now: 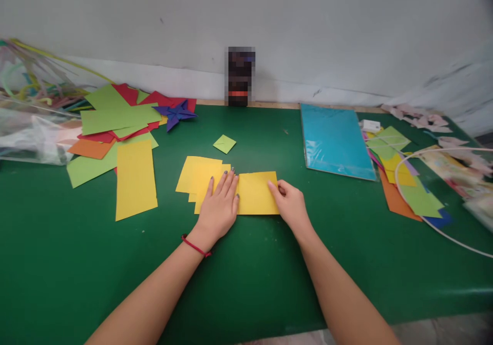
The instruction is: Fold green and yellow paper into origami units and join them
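Observation:
A yellow sheet of paper (256, 193) with a crease lies flat in front of me. My left hand (219, 204) presses on its left part, palm down with fingers stretched out. At its right edge my right hand (288, 199) pinches the paper between thumb and curled fingers. Several yellow paper pieces (198, 173) overlap just left of my left hand, partly under the sheet. Beyond the hands sits a small folded light-green paper square (224, 144).
The green table (246, 273) meets a wall behind. At left are mixed coloured papers (119, 119), a purple folded paper star (177, 115) and a yellow strip (135, 180). On the right lie a blue pack (335, 139), paper scraps (400, 170) and a white cable (450, 237).

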The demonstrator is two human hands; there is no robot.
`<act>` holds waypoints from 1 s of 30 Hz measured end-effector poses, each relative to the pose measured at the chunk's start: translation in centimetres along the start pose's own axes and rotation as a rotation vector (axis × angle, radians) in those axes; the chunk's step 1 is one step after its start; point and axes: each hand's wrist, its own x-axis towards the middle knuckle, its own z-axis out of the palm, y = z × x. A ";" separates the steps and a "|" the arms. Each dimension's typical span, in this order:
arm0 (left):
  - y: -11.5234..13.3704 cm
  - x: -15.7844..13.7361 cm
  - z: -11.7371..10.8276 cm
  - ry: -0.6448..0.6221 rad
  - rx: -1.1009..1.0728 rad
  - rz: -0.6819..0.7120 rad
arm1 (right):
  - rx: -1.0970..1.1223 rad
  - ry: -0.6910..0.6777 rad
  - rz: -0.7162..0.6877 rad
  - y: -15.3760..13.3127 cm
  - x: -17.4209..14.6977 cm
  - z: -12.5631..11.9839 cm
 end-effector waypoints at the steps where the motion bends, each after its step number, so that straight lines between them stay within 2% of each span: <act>1: 0.0 0.0 0.0 -0.002 -0.001 -0.008 | -0.024 0.009 -0.005 0.0 0.1 0.1; 30: 0.4 0.1 0.0 0.020 0.021 -0.043 | -0.172 -0.025 0.007 -0.5 -0.3 0.2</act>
